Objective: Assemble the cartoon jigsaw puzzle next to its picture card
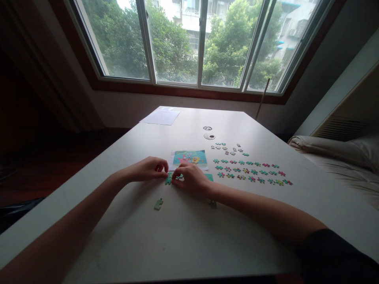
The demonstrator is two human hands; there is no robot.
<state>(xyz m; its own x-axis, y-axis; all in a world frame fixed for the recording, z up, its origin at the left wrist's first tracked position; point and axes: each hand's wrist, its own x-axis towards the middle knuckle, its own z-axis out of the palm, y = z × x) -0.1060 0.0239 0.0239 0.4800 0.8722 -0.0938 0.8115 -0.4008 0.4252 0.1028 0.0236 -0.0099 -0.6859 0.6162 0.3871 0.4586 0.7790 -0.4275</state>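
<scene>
Near the middle of the white table (133, 236), my left hand (149, 169) has its thumb and fingertips pinched at the left edge of a green jigsaw puzzle piece (168, 178). From the right, my right hand (192, 179) closes its fingertips on the same spot. A joined green strip of jigsaw pieces (210, 177) shows partly from behind this hand, which covers most of it. Just beyond lies a picture card (189, 155) with colourful cartoon figures. Closer to me are a loose greenish piece (158, 204) and a dark piece (212, 204) below my right wrist.
Loose jigsaw pieces (245, 170) lie in rows to the right, with several paler pieces (233, 153) behind them. Farther back are two round discs (209, 136) and a sheet of paper (161, 116). A cushioned seat (334, 161) stands beyond the right edge.
</scene>
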